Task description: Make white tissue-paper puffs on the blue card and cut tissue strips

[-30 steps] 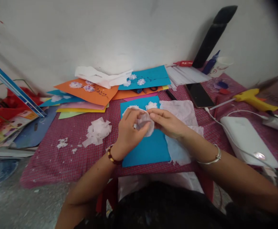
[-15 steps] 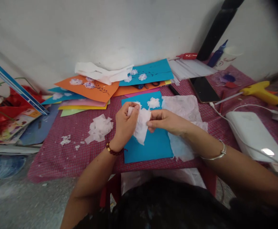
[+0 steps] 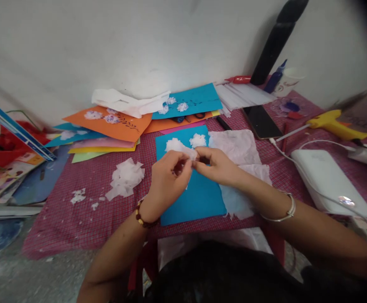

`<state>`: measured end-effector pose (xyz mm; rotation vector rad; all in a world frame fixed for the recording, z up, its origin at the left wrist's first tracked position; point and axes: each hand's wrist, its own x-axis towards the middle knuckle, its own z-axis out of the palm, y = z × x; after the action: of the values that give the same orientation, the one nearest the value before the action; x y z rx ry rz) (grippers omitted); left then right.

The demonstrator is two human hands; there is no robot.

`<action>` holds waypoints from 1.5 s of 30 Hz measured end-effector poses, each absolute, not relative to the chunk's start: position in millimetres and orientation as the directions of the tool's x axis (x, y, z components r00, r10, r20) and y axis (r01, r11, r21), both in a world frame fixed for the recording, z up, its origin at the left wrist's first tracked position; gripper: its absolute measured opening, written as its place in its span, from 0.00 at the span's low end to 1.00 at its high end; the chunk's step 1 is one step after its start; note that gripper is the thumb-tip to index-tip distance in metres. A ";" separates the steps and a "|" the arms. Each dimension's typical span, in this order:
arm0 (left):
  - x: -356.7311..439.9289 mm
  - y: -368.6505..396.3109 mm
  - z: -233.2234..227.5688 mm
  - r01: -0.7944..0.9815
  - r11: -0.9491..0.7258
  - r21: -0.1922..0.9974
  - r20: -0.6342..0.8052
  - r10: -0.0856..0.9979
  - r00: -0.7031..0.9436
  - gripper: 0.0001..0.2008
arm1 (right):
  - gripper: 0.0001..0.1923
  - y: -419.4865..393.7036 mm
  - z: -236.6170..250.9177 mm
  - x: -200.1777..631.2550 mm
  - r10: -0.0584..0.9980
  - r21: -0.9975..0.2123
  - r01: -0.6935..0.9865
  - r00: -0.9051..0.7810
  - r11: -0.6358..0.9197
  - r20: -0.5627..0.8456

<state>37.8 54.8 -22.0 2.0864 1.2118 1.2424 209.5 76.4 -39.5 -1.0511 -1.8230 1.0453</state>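
Observation:
Over a blue sheet of paper [image 3: 199, 200], my left hand [image 3: 172, 176] and my right hand [image 3: 216, 166] meet with their fingertips pinched together. Between them is a piece of white tissue paper [image 3: 189, 152], mostly covered by the fingers. Two white ruffled paper flowers, a left flower [image 3: 173, 144] and a right flower [image 3: 198, 140], lie on the upper part of the sheet just beyond my hands. A pile of cut tissue pieces [image 3: 126, 177] rests on the checked cloth to the left, with small scraps [image 3: 77, 196] beside it.
Wrinkled tissue sheets [image 3: 233, 147] lie right of the blue paper. Behind are flower-decorated orange card [image 3: 107, 122] and blue card [image 3: 199, 101]. At right sit a phone [image 3: 261, 122], a yellow glue gun [image 3: 337, 125] and a white power bank [image 3: 330, 181] with cables.
The tissue piece hung spread out between my hands; now it is gathered at my fingertips. My hands have drawn closer together. The whole view has shifted slightly.

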 end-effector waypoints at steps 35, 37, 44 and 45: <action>40.0 61.4 -22.0 0.108 -0.126 0.986 0.080 0.931 0.357 0.12 | 0.04 72.9 -27.6 214.7 0.882 -0.958 0.132 -0.439 0.255 0.174; 39.2 61.3 -23.1 0.145 -0.162 0.976 0.102 0.930 0.353 0.13 | 0.04 73.0 -28.3 214.4 0.882 -0.958 0.136 -0.439 0.251 0.169; 39.2 59.1 -24.0 0.395 -0.451 0.800 0.338 0.884 0.323 0.14 | 0.04 70.3 -24.5 214.3 0.883 -0.933 0.180 -0.419 0.311 0.214; 39.6 59.0 -24.7 0.409 -0.484 0.774 0.375 0.870 0.320 0.15 | 0.04 69.8 -23.5 214.2 0.881 -0.927 0.180 -0.412 0.330 0.233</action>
<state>39.6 59.0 -24.7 2.0344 1.1240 1.0812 214.2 69.8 -23.5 -0.9423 -1.8096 1.1258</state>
